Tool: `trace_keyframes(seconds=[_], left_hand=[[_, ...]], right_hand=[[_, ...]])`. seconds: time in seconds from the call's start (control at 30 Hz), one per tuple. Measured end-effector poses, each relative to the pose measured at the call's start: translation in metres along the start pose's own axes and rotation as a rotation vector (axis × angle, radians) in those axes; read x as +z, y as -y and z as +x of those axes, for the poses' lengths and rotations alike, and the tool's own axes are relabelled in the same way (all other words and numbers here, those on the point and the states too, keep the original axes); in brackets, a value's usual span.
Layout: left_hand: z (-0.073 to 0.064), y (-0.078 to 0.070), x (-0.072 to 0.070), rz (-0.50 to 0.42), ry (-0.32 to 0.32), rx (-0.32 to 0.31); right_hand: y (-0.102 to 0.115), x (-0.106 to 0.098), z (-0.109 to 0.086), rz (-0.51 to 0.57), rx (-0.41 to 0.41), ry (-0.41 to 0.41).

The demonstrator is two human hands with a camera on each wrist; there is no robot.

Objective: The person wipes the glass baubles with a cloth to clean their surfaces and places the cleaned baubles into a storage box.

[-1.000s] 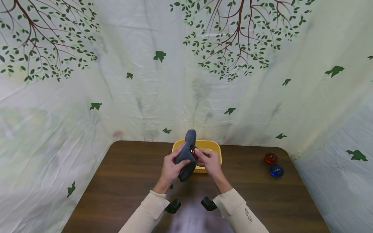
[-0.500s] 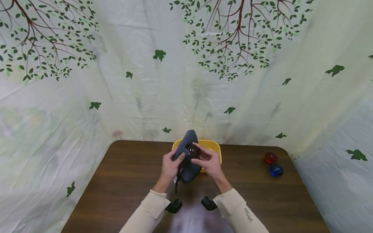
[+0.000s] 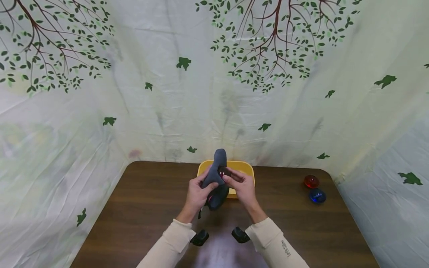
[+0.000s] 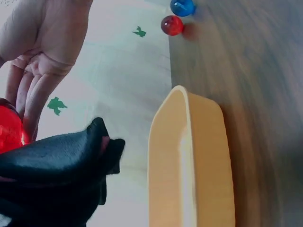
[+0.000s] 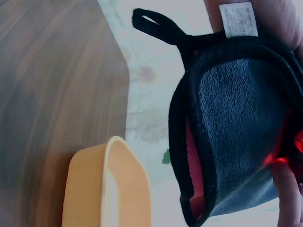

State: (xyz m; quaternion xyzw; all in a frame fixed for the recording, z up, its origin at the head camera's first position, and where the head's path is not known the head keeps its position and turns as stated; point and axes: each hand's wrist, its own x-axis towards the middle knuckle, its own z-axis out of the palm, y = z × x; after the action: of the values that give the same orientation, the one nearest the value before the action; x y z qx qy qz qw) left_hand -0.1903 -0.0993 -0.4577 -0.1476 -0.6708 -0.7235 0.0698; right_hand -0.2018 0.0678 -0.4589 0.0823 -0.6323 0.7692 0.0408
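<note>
My left hand grips a dark grey-blue plush cloth, folded like a mitt. Black trim, a hanging loop, a white label and a pink lining show on it in the right wrist view. My right hand pinches a clear red ball against the cloth, which covers part of the ball. The same red ball glows at the left edge of the left wrist view, beside the right hand's fingers. Both hands are raised in front of a yellow plastic bin.
The bin stands at the back of the brown wooden table. Another red ball and a blue ball lie near the table's right edge. A pale curtain with tree prints hangs behind.
The cloth has been shifted and refolded around the ball between my fingers. Mid-way it was opened wider and the right fingers spread, then they drew together on the ball again.
</note>
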Motion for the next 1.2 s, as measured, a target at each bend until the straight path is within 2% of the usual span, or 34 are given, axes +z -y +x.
trace_keyframes(seconds=[0.17, 0.27, 0.43, 0.6, 0.73, 0.83, 0.93, 1.07, 1.2], left_hand=[[0.002, -0.003, -0.001, 0.080, 0.033, 0.065], [0.002, -0.004, -0.001, 0.080, 0.029, 0.031], [0.003, -0.006, -0.002, 0.046, -0.003, -0.072], [0.004, -0.005, -0.001, 0.054, -0.060, -0.098], [0.004, -0.004, 0.001, 0.017, -0.054, -0.101], [0.003, -0.003, 0.003, -0.009, -0.008, -0.088], [0.003, -0.003, 0.005, -0.013, 0.035, -0.055], [0.003, -0.001, 0.005, 0.022, 0.060, 0.000], [0.004, -0.002, 0.005, 0.091, 0.070, 0.056]], right_hand=[[0.000, 0.002, -0.001, 0.020, 0.036, -0.028], [-0.001, 0.001, -0.001, 0.034, 0.017, -0.010], [-0.003, 0.000, -0.001, 0.015, -0.051, 0.029], [-0.005, -0.003, 0.000, 0.048, -0.145, 0.112], [-0.005, -0.007, -0.001, 0.104, -0.177, 0.176], [-0.003, -0.010, -0.002, 0.091, -0.158, 0.147], [-0.001, -0.013, -0.002, 0.035, -0.105, 0.084], [0.001, -0.014, -0.001, -0.002, -0.028, 0.042], [0.002, -0.013, 0.000, 0.004, 0.034, 0.030]])
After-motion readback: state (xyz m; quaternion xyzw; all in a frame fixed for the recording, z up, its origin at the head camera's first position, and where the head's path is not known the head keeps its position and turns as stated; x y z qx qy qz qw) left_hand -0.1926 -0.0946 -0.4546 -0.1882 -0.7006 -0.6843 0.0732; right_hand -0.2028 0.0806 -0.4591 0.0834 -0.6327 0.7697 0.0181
